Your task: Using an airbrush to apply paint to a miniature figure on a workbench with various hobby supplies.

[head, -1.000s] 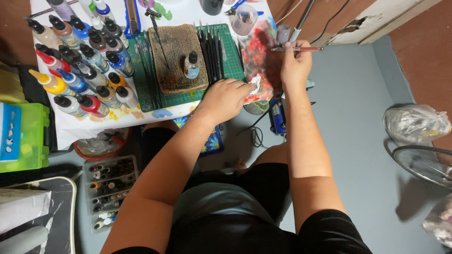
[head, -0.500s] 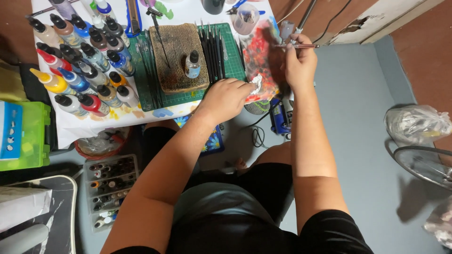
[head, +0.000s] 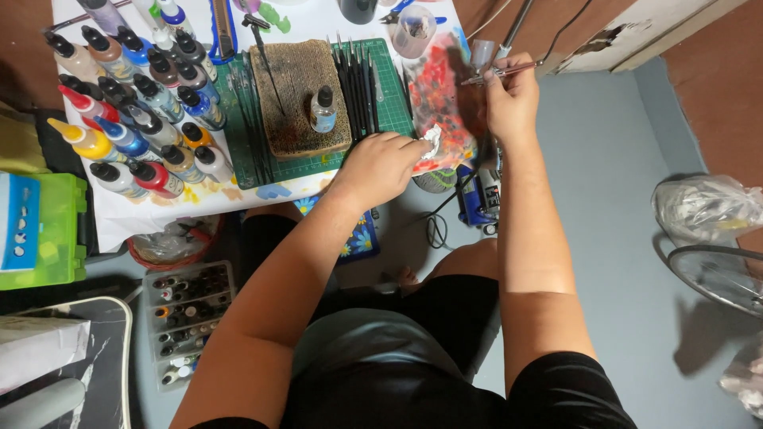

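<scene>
White crumpled tissue (head: 431,141) sits pinched in the left hand (head: 380,165), grip closed on it with fingertips at the right edge of the surface (head: 127,214). Tissue touches a paint-stained cloth (head: 435,95), blotched red and orange, draped over that edge. Right hand (head: 510,99) is raised just right of the cloth, grip closed around a thin metal airbrush (head: 499,71) held roughly level, tip pointing left over the cloth. Hands are near each other but apart, cloth between them.

Green cutting mat (head: 389,103) lies on the surface left of the cloth. Brown block (head: 298,99) rests on the mat with a small clear dropper bottle (head: 322,111) upright on it. Row of dark thin brushes (head: 354,79) lies on the mat between block and cloth. Cluster of paint bottles (head: 135,103) with black, red and yellow caps stands at the surface's left side, tilted various ways. Small plastic cup (head: 415,30) sits at the top near the cloth.

Below the surface: blue device (head: 477,195) with a black cable on the grey floor, clear organiser box (head: 187,318) of small bottles, green plastic case (head: 44,230) at far left. Plastic bag (head: 703,208) and wire fan guard (head: 719,274) lie at far right.
</scene>
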